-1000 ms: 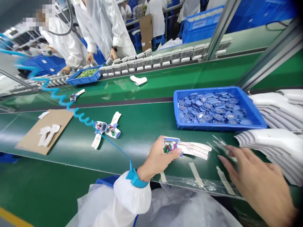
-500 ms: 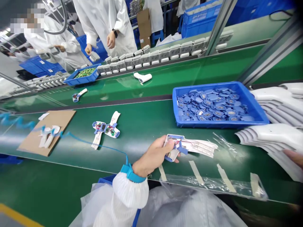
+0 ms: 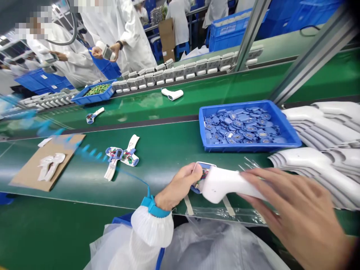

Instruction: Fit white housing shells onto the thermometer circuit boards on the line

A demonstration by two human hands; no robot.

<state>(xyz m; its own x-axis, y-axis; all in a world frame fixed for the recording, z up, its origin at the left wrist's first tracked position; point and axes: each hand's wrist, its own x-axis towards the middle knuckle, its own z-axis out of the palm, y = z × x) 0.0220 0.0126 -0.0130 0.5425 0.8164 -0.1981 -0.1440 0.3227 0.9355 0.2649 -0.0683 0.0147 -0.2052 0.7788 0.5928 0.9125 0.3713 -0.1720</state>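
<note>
Left hand (image 3: pixel 177 185) — grip clasped round wired housing half (image 3: pixel 200 180); right hand (image 3: pixel 300 206) — grip pinching white shell (image 3: pixel 222 182).

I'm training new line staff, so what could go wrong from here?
The right hand holds a white shell over part of the open housing in the left hand; exposed inner parts might get pinched. The blue coiled cord linked to the wrist strap could snag the opened units beside it.
</note>
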